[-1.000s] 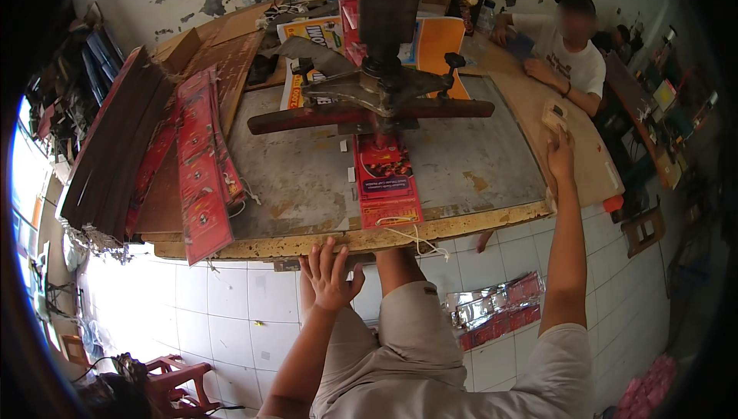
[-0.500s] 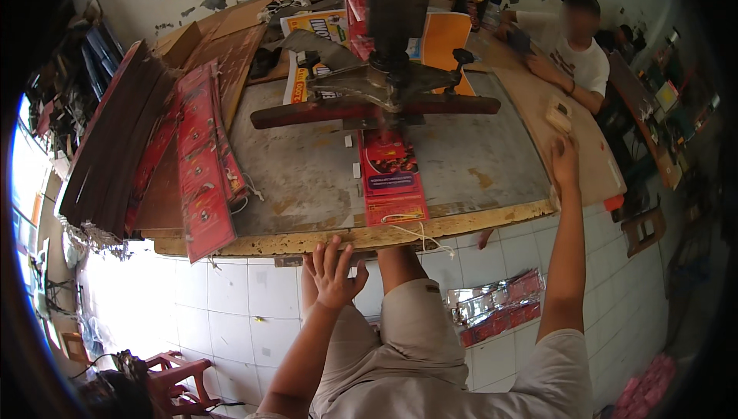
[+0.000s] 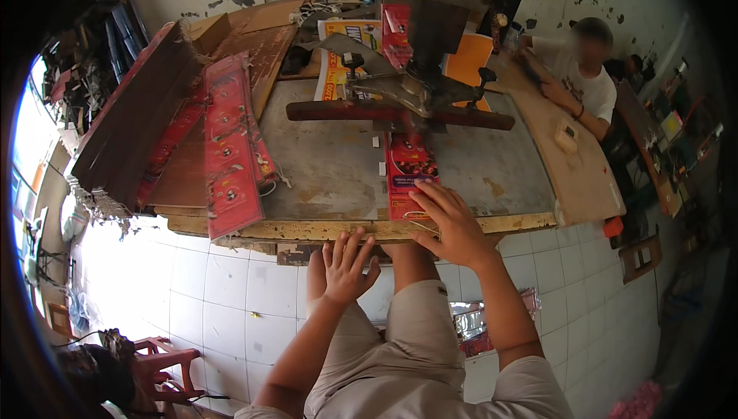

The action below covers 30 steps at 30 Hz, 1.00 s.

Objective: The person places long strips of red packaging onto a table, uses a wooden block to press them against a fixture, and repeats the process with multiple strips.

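A red printed strip (image 3: 401,164) lies on the grey metal tabletop (image 3: 330,169), its far end under a dark metal press (image 3: 419,96) with a long crossbar. Over the strip's near end is my right hand (image 3: 460,227), fingers stretched out and thumb apart; whether the fingertips touch the strip I cannot tell. A pale string (image 3: 417,214) hangs from that end, partly hidden by the hand. Against the wooden front edge (image 3: 330,231) rests my left hand (image 3: 350,271), empty, its fingers spread.
At the left, a pile of red printed strips (image 3: 229,142) overhangs the front edge beside a tall dark stack of boards (image 3: 134,104). A small beige block (image 3: 566,136) sits on the right-hand board. Beyond it sits another person (image 3: 580,84). A red stool (image 3: 165,365) stands lower left.
My right hand has moved left from beside the beige block to the strip's near end. My left hand stays near the front edge. The whole view has shifted slightly.
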{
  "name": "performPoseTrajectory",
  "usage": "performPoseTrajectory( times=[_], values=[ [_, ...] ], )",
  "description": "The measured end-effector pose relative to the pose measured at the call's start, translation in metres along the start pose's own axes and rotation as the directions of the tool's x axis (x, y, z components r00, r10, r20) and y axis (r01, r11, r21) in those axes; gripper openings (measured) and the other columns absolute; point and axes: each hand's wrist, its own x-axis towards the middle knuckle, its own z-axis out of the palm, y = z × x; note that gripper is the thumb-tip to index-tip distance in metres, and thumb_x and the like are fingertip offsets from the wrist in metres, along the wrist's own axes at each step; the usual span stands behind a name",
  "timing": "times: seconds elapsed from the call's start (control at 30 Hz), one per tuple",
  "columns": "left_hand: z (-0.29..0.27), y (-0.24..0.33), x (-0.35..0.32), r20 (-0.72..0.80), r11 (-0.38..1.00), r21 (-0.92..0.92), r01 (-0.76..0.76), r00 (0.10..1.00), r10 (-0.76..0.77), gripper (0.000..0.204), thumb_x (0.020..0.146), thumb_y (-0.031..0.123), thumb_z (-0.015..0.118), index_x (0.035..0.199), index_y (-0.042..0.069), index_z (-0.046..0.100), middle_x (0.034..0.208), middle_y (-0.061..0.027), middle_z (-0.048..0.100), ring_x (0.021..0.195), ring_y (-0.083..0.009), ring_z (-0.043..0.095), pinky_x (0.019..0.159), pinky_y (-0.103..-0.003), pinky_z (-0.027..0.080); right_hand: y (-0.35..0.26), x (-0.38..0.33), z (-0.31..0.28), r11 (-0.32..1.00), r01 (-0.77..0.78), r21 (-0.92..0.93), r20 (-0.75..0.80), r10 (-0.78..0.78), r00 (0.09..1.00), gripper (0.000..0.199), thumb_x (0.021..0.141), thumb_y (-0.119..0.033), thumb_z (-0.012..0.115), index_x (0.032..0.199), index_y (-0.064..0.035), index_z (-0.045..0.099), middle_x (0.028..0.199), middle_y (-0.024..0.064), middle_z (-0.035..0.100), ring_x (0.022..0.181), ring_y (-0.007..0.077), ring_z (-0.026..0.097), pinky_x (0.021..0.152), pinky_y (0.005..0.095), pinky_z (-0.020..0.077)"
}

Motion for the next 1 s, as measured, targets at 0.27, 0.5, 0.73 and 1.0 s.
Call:
performPoseTrajectory(
  times=[0.27, 0.5, 0.73, 1.0],
  values=[
    [-0.006, 0.003, 0.005, 0.009, 0.996, -0.074, 0.043, 0.999, -0.043, 0.061, 0.094, 0.029, 0.075, 0.154, 0.021, 0.066, 0.164, -0.0031, 0.060, 0.157, -0.0289, 0.047, 0.132, -0.056, 0.022, 0.003, 0.012, 0.001, 0.999, -0.052, 0.010, 0.044, 0.051, 0.998, 0.069, 0.098, -0.043, 0.082, 0.154, -0.0065, 0.065, 0.165, 0.0140, 0.058, 0.150, 0.0362, 0.054, 0.125, 0.0493, 0.0458],
    [-0.008, 0.005, 0.007, 0.006, 0.991, -0.125, 0.040, 0.999, -0.040, 0.064, 0.090, 0.024, 0.078, 0.153, 0.016, 0.065, 0.164, -0.0078, 0.059, 0.159, -0.0347, 0.046, 0.132, -0.059, 0.023, 0.007, 0.004, 0.006, 0.991, 0.049, -0.127, 0.027, -0.046, 0.999, 0.062, 0.098, -0.029, 0.081, 0.153, -0.0071, 0.065, 0.165, 0.0108, 0.058, 0.149, 0.0354, 0.056, 0.123, 0.0496, 0.0481],
    [-0.011, 0.004, 0.007, -0.001, 0.989, -0.129, 0.071, 0.997, -0.072, 0.066, 0.090, 0.024, 0.078, 0.154, 0.018, 0.066, 0.166, -0.0050, 0.058, 0.160, -0.0296, 0.044, 0.132, -0.056, 0.024, 0.035, -0.069, -0.031, 0.977, 0.007, -0.212, -0.096, -0.028, 0.995, 0.047, 0.097, -0.007, 0.073, 0.144, -0.0038, 0.071, 0.155, 0.0148, 0.066, 0.142, 0.0340, 0.063, 0.115, 0.0479, 0.0537],
    [-0.004, -0.001, 0.005, -0.043, 0.993, -0.115, 0.037, 0.998, -0.043, 0.057, 0.093, 0.024, 0.076, 0.149, 0.015, 0.069, 0.164, -0.0087, 0.059, 0.158, -0.0358, 0.046, 0.129, -0.059, 0.027, 0.080, -0.281, -0.122, 0.866, -0.495, -0.067, -0.679, 0.324, 0.659, 0.029, 0.111, -0.005, 0.050, 0.129, 0.0004, 0.071, 0.144, 0.0164, 0.070, 0.138, 0.0332, 0.064, 0.119, 0.0460, 0.0484]
  ],
)
